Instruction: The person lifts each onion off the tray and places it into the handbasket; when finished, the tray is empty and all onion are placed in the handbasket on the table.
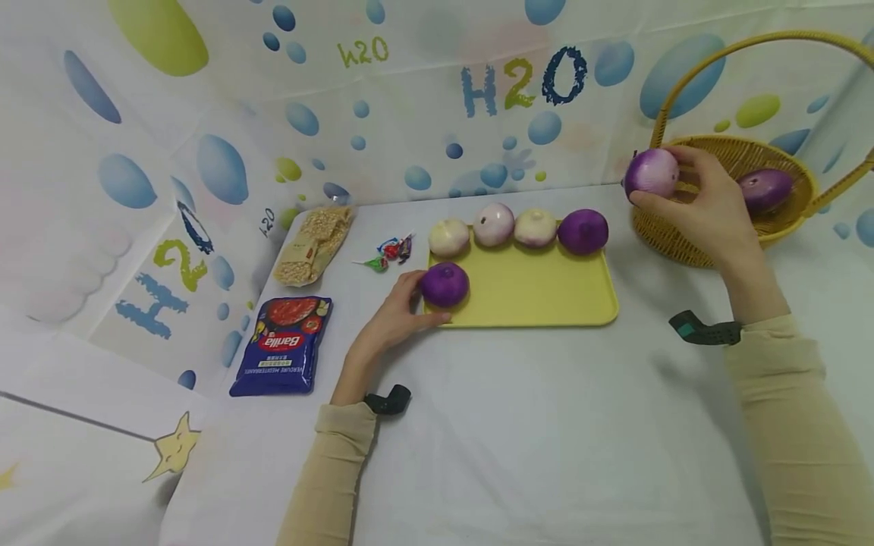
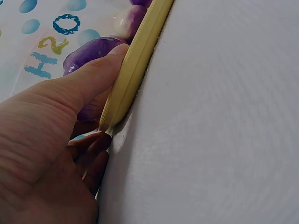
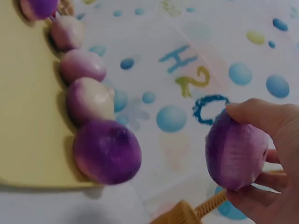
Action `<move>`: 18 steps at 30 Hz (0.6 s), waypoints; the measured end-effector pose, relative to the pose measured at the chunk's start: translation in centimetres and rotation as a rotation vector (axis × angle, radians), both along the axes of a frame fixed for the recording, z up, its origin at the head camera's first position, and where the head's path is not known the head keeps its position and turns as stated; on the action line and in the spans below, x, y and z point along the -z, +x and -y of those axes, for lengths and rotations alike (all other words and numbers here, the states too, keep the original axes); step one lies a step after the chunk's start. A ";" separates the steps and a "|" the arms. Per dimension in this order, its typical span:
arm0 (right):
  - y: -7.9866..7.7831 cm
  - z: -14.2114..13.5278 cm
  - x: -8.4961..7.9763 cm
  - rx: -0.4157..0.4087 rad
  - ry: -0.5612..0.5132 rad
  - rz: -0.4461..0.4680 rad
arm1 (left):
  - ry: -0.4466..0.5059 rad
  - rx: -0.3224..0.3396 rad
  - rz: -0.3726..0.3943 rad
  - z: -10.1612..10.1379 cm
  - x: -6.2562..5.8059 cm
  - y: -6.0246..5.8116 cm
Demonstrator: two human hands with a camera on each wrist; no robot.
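Note:
My right hand (image 1: 713,208) holds a purple-and-white onion (image 1: 652,180) between thumb and fingers, raised beside the wicker basket (image 1: 672,239). In the right wrist view the thumb lies on top of this onion (image 3: 236,154) and fingers curl below. My left hand (image 1: 389,322) grips the left front corner of the yellow tray (image 1: 539,292), its thumb along the rim in the left wrist view. Close by that hand, a dark purple onion (image 1: 445,284) sits on the tray. Along the back edge stand two whitish onions, a pale pink onion (image 1: 494,224) and a dark purple onion (image 1: 583,231).
Inside the basket, at the right with a tall arched handle, lies a glossy purple vegetable (image 1: 766,189). Left of the tray are wrapped candies (image 1: 392,252), a bag of pale grains (image 1: 314,244) and a blue Barilla pouch (image 1: 283,345). A patterned sheet (image 1: 423,98) hangs behind.

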State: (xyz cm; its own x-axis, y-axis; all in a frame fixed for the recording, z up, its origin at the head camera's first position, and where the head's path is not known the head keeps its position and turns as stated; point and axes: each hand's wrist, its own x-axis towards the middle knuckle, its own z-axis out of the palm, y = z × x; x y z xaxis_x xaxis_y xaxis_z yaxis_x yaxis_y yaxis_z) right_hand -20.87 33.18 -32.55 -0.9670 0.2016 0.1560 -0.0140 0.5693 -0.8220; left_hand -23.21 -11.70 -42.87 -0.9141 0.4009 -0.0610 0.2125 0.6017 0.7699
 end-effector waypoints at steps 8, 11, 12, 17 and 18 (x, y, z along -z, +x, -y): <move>-0.4 -2.8 1.7 0.109 -0.053 0.100 | 0.002 -0.001 0.007 0.4 0.2 0.2; -0.5 -3.4 2.3 0.119 -0.004 0.121 | 0.004 -0.001 0.004 0.5 0.2 0.1; -0.6 -3.6 2.5 0.119 0.017 0.125 | 0.003 0.003 0.001 0.5 0.2 0.0; -0.7 -4.1 2.7 0.116 0.092 0.124 | -0.002 0.014 -0.003 0.3 0.1 -0.2; -0.6 -4.1 2.7 0.118 0.091 0.118 | -0.004 0.014 -0.001 0.3 0.1 -0.2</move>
State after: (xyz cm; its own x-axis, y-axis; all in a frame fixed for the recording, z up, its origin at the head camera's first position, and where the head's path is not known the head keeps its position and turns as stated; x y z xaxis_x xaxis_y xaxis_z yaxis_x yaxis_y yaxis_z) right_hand -21.48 37.27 -35.23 -0.9501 0.3049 0.0653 0.1511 0.6335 -0.7589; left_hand -23.40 -12.03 -42.99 -0.9086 0.4131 -0.0615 0.2215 0.6015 0.7675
